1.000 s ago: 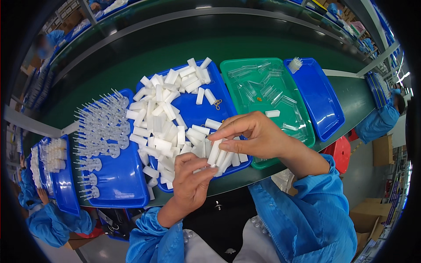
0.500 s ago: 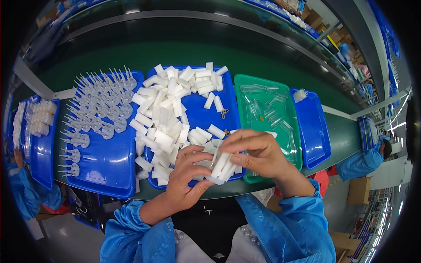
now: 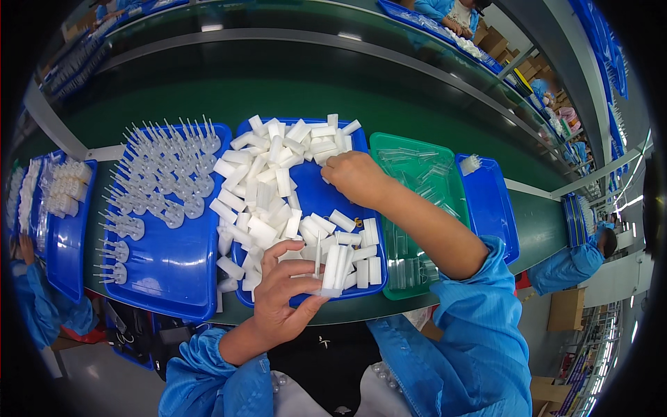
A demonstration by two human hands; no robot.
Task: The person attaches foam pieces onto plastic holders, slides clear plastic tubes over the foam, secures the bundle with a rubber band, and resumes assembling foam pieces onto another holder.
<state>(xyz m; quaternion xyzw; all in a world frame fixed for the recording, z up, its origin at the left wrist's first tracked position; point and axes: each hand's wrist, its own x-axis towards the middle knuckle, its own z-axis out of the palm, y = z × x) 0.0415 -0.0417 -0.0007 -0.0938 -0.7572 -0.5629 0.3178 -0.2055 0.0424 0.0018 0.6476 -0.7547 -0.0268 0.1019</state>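
My left hand (image 3: 285, 295) grips a translucent plastic base (image 3: 321, 294) with upright pegs. White cylinders (image 3: 337, 267) stand side by side on it, while a thin peg (image 3: 318, 257) at its left is bare. Over the far right part of the middle blue tray (image 3: 375, 281), my right hand (image 3: 354, 177) has its fingers curled down and together. Its fingertips touch down among loose white cylinders there, and what they hold is hidden under the hand. A big heap of white cylinders (image 3: 260, 191) fills the left side of that tray.
To the left, a blue tray (image 3: 163, 285) carries rows of translucent pegged bases (image 3: 163, 174). On the right lie a green tray (image 3: 455, 187) of clear tubes (image 3: 420, 174) and a narrow blue tray (image 3: 497, 222) with one white pegged piece (image 3: 470, 164). Co-workers sit at both sides.
My right hand has left the base and reached away to the far part of the middle tray. The left hand, still holding the base, has shifted slightly left and turned it more upright.
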